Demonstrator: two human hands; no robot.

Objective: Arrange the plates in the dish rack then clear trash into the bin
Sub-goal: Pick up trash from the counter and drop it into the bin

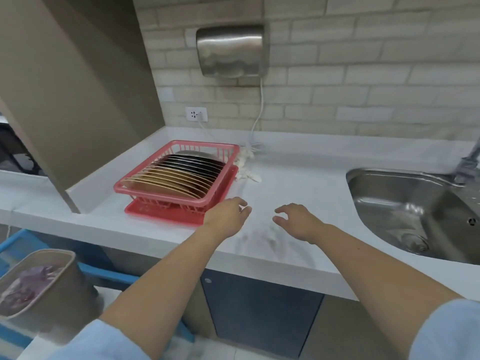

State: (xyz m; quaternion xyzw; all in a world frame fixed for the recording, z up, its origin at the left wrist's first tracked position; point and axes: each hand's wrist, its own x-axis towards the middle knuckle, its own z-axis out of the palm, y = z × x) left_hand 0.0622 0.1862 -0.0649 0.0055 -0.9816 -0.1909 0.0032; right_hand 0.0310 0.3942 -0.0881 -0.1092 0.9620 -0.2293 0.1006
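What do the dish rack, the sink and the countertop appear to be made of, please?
Dish rack: apparently moulded plastic, pink-red, with thin bars and a matching tray beneath. Sink: probably stainless steel, brushed grey with soft reflections. Countertop: white, smooth, faintly veined; stone or a solid-surface imitation, I cannot tell which.

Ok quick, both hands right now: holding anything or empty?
Left hand: open, fingers loosely curled, holding nothing, beside the dish rack.
Right hand: open, empty, over the counter.
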